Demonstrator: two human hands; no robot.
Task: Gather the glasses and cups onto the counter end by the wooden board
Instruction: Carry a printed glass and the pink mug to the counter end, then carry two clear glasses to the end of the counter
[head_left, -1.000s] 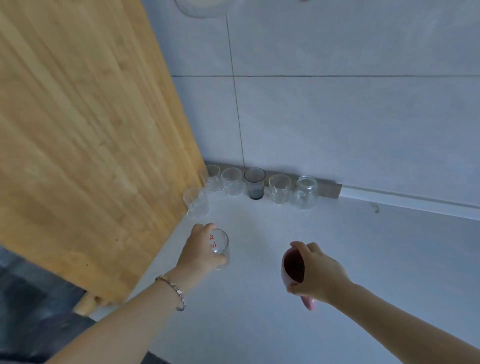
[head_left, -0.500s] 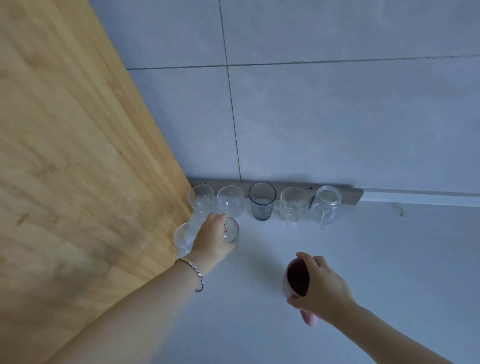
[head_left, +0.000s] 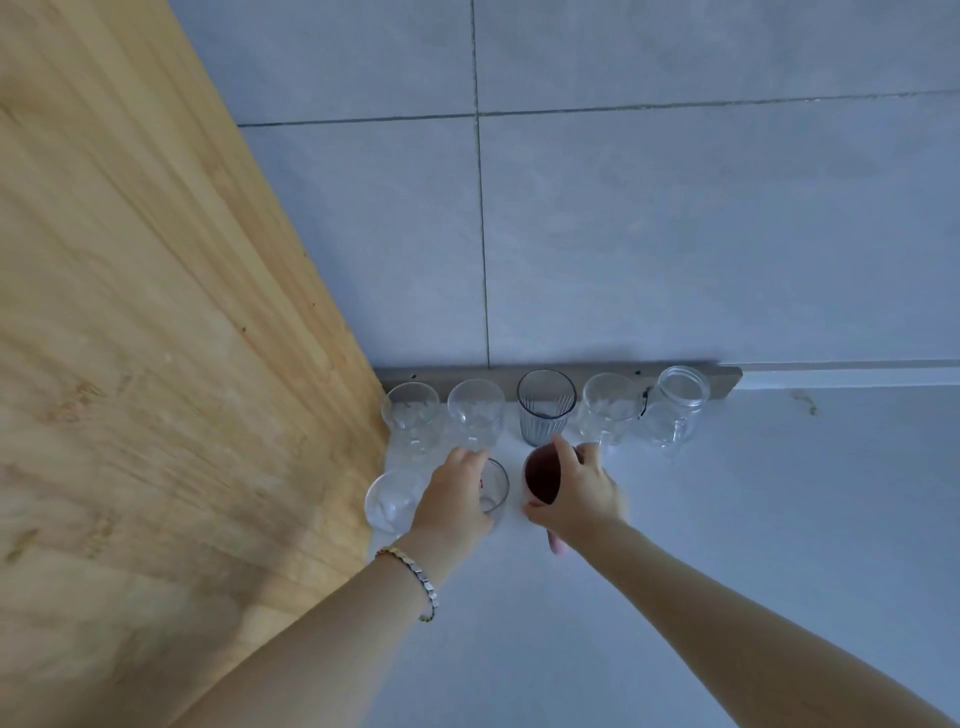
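My left hand (head_left: 451, 498) grips a clear glass with red marks (head_left: 494, 487), which stands on the white counter (head_left: 779, 519) beside another clear glass (head_left: 390, 503) next to the wooden board (head_left: 156, 364). My right hand (head_left: 582, 493) holds a pink cup (head_left: 541, 477) close to the right of that glass, in front of the back row. Along the wall stand two clear glasses (head_left: 410, 410) (head_left: 476, 410), a dark ribbed tumbler (head_left: 545, 405), a further clear glass (head_left: 609, 408) and a glass jar (head_left: 678, 402).
The big wooden board leans upright along the counter's left end. A grey tiled wall (head_left: 675, 234) with a low grey strip (head_left: 724, 382) closes the back. White countertop stretches to the right and toward me.
My right hand has carried the pink cup forward and left, up beside the marked glass. My left hand still holds that glass near the board. The view has drawn closer to the corner.
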